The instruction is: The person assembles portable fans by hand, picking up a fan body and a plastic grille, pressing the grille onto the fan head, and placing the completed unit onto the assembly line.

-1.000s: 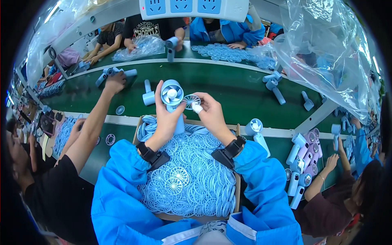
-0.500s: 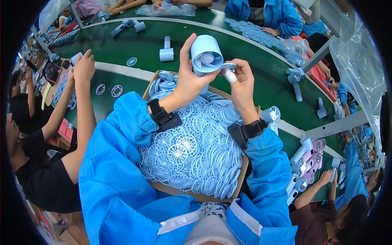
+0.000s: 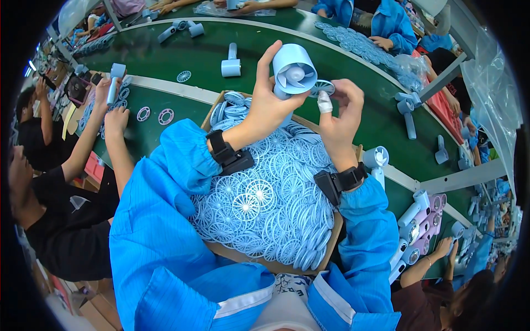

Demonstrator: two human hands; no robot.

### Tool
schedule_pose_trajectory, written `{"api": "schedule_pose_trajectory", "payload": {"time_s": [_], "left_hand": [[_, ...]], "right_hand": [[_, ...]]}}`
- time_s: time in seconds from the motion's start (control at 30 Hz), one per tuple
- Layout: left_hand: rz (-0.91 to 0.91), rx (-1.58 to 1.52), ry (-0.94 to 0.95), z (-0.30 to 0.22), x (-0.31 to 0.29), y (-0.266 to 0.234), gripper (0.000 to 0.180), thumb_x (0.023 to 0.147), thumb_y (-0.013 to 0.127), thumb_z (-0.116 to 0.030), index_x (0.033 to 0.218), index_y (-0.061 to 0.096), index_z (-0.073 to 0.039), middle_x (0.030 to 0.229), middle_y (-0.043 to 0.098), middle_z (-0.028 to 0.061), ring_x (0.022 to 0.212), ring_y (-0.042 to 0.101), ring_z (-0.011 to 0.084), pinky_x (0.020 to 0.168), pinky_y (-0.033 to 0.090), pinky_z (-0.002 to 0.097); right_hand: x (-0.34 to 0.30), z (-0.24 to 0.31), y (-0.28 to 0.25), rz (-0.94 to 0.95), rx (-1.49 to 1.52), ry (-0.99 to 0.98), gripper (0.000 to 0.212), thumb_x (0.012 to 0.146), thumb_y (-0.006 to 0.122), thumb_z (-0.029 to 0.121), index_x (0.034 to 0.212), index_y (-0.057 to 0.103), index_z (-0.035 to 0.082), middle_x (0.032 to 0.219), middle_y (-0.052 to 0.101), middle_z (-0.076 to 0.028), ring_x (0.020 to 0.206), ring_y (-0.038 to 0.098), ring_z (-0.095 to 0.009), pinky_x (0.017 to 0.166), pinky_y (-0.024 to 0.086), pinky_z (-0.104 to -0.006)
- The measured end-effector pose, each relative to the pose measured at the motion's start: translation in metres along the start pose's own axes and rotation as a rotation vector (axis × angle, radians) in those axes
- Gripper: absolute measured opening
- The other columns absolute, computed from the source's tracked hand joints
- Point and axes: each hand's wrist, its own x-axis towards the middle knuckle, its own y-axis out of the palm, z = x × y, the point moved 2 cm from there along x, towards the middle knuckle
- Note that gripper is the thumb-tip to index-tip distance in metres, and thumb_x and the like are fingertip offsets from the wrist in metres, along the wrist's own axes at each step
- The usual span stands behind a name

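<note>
My left hand (image 3: 269,110) is closed around a light blue handheld fan (image 3: 293,62), whose open round head shows the blades (image 3: 296,75) inside. Close beside it, my right hand (image 3: 340,118) pinches a round, spoked fan grille (image 3: 322,88) between thumb and fingers. A white wrap covers that thumb. The grille is next to the rim of the fan head; whether they touch I cannot tell. Below both hands lies a cardboard box (image 3: 335,237) heaped with light blue spoked grilles (image 3: 259,198).
A green conveyor belt (image 3: 165,58) runs across the far side with several fans, including one (image 3: 231,67). Pink and blue fans (image 3: 422,220) stand at the right. Pink rings (image 3: 165,116) lie left of the box. Co-workers sit on both sides, one holding a fan (image 3: 116,83).
My two hands have shifted slightly right in view with the fan and grille. The grille now shows more of its face. At left, a co-worker's hands have moved apart, one lifting a fan.
</note>
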Motion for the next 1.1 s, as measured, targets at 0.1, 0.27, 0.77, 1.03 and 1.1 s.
{"api": "schedule_pose_trajectory", "payload": {"time_s": [0.1, 0.27, 0.77, 1.03, 1.1], "left_hand": [[-0.042, -0.068, -0.078, 0.001, 0.001, -0.001, 0.093, 0.076, 0.071, 0.003, 0.147, 0.015, -0.02, 0.121, 0.046, 0.0131, 0.094, 0.06, 0.0179, 0.07, 0.055, 0.0287], [-0.075, -0.051, -0.058, 0.004, 0.001, -0.003, 0.092, 0.077, 0.071, 0.001, 0.146, 0.014, -0.018, 0.123, 0.049, 0.013, 0.107, 0.058, 0.0207, 0.087, 0.051, 0.032], [0.17, 0.101, -0.419, 0.042, -0.001, -0.009, 0.078, 0.082, 0.062, 0.0, 0.146, 0.021, -0.016, 0.119, 0.053, 0.0131, 0.098, 0.06, 0.0194, 0.073, 0.053, 0.0299], [0.216, 0.17, -0.301, 0.031, -0.002, -0.004, 0.077, 0.079, 0.058, 0.004, 0.146, 0.024, -0.017, 0.115, 0.055, 0.0169, 0.082, 0.063, 0.0178, 0.064, 0.053, 0.0294], [0.216, 0.157, -0.311, 0.029, -0.003, -0.002, 0.078, 0.079, 0.058, 0.004, 0.146, 0.024, -0.018, 0.114, 0.056, 0.0176, 0.079, 0.063, 0.0179, 0.064, 0.053, 0.0296]], "right_hand": [[0.002, 0.007, -0.001, -0.103, -0.228, -0.21, 0.036, 0.077, 0.066, -0.004, 0.112, 0.058, 0.003, 0.117, 0.053, -0.01, 0.096, 0.059, -0.019, 0.081, 0.051, -0.0316], [0.005, 0.016, 0.001, 0.046, -0.331, -0.271, 0.045, 0.069, 0.075, 0.004, 0.111, 0.061, 0.006, 0.12, 0.051, -0.013, 0.098, 0.06, -0.029, 0.077, 0.053, -0.0354], [0.004, 0.009, 0.005, 0.087, -0.312, -0.146, 0.046, 0.068, 0.075, 0.005, 0.112, 0.064, 0.006, 0.118, 0.056, -0.013, 0.105, 0.057, -0.031, 0.084, 0.05, -0.0368], [0.007, 0.01, 0.004, 0.075, -0.356, -0.191, 0.039, 0.068, 0.076, 0.008, 0.106, 0.067, 0.008, 0.117, 0.059, -0.011, 0.106, 0.054, -0.029, 0.088, 0.046, -0.0378], [0.007, 0.01, 0.003, 0.072, -0.348, -0.196, 0.038, 0.068, 0.077, 0.01, 0.106, 0.068, 0.008, 0.117, 0.059, -0.011, 0.106, 0.054, -0.029, 0.088, 0.046, -0.0384]]}}
